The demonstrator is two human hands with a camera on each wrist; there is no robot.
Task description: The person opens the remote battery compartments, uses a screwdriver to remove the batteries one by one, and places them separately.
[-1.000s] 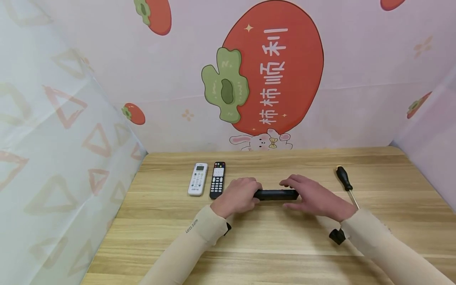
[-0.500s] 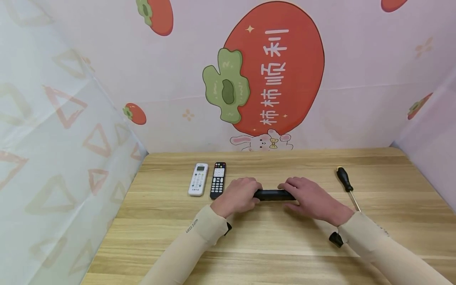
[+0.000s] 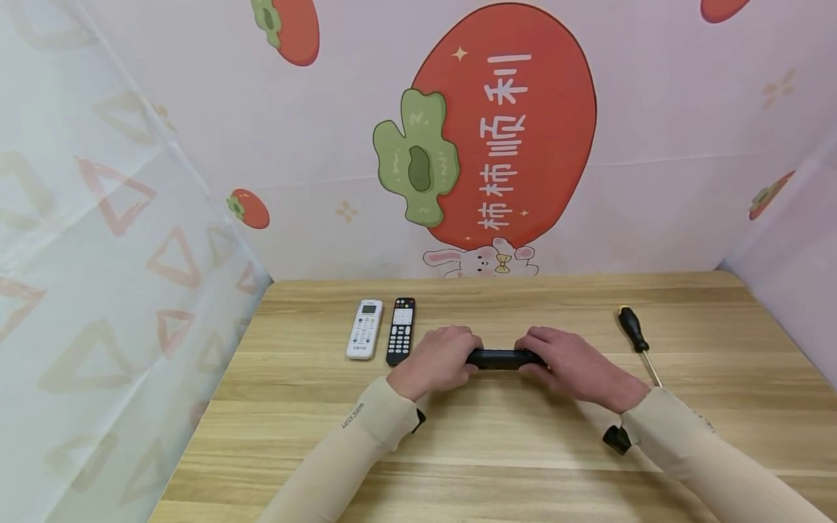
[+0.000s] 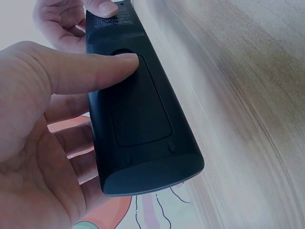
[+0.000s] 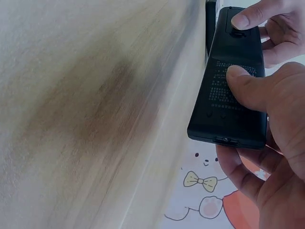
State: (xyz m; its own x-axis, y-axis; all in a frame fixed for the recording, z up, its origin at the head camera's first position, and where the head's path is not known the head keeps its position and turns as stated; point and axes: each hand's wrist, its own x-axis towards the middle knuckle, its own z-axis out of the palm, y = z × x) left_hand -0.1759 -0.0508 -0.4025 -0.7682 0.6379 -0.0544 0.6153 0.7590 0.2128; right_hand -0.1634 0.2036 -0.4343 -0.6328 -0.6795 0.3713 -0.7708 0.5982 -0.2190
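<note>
Between my two hands is a black remote control [image 3: 500, 359], held on its long edge with its back toward me. My left hand [image 3: 441, 359] grips one end; in the left wrist view its thumb presses on the battery cover [image 4: 140, 109] near the cover's latch, with the other fingers behind. The right hand [image 3: 575, 365] pinches the opposite end, its thumb on the printed label [image 5: 224, 90] and its fingers on the far side. The remote's button face is hidden from all views.
A white remote [image 3: 364, 330] and a second black remote [image 3: 400, 331] lie to the left on the wooden table [image 3: 497, 472]. A screwdriver [image 3: 633, 330] with a black handle lies at the right. A printed cloth wall [image 3: 314, 167] stands behind the table.
My right hand has closed in on the remote's right end, from spread fingers to a pinch. The left hand has kept its grip in the same place.
</note>
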